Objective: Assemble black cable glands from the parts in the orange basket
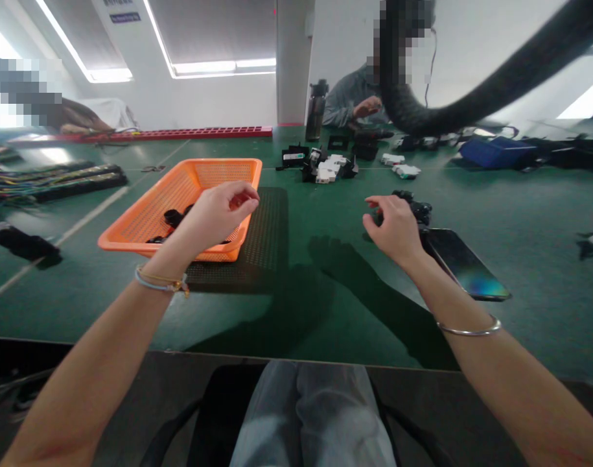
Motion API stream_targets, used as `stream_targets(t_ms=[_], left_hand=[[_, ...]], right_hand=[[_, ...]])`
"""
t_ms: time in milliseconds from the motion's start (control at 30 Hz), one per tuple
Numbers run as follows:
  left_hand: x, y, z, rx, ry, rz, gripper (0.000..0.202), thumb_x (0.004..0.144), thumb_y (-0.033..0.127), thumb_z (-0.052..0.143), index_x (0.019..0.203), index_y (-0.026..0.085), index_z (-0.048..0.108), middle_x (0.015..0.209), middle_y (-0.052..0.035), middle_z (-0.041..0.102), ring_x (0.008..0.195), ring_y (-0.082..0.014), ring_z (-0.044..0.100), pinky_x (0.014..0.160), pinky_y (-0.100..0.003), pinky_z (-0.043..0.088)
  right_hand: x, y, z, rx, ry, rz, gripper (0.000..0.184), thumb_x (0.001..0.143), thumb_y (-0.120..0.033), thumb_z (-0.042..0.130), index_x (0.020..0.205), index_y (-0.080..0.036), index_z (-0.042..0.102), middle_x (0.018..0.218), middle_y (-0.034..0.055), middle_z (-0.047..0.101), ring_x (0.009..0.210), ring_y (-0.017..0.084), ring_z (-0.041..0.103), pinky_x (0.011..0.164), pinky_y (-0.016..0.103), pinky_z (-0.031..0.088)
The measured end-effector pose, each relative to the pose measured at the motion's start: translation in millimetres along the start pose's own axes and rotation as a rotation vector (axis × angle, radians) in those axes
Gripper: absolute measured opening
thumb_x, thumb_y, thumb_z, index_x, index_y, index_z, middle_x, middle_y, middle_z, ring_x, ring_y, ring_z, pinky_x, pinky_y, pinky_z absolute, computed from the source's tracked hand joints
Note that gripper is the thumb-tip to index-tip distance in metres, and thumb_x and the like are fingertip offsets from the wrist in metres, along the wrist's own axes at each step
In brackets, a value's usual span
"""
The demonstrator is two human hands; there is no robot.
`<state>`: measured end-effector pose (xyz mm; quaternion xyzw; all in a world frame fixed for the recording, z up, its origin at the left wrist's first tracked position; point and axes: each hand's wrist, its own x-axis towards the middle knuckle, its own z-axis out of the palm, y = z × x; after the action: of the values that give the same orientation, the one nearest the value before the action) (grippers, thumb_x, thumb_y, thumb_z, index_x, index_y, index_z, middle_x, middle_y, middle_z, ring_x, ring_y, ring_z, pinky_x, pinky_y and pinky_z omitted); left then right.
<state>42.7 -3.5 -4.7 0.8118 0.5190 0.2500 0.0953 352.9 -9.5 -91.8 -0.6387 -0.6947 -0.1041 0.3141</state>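
Note:
My left hand (225, 211) hovers over the right side of an orange plastic basket (131, 227). Its fingers curl loosely, with a gap between them and the thumb, and I see nothing in it. Several small black parts (172, 218) lie in the basket, partly hidden by my forearm. Over the table, my right hand (393, 227) has thumb and fingers apart. Just behind it sits a cluster of black parts (420, 211), partly covered by the hand; whether the fingertips touch anything is unclear. A dark-screened phone (466, 263) lies beside my right wrist.
White and black parts (328, 167) are piled mid-table, near a dark bottle (317, 110). Bundled wires (58, 178) lie left, a blue bin (498, 152) stands right. A thick black hose (442, 120) hangs overhead. Another person (347, 97) sits across the green table (296, 311).

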Motion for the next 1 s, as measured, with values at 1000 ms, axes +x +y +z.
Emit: stream_targets(t_ms=[1000], left_hand=[[68, -141, -24.2, 0.59, -0.36, -0.323, 0.044, 0.071, 0.029, 0.05, 0.11, 0.013, 0.064, 0.087, -0.0085, 0.072, 0.083, -0.0225, 0.064, 0.074, -0.025, 0.042]], right_hand=[[-14, -18, 19, 0.033, -0.372, -0.191, 0.021, 0.081, -0.02, 0.051, 0.096, -0.014, 0.065, 0.094, 0.0121, 0.068, 0.09, 0.026, 0.06, 0.086, 0.041, 0.048]])
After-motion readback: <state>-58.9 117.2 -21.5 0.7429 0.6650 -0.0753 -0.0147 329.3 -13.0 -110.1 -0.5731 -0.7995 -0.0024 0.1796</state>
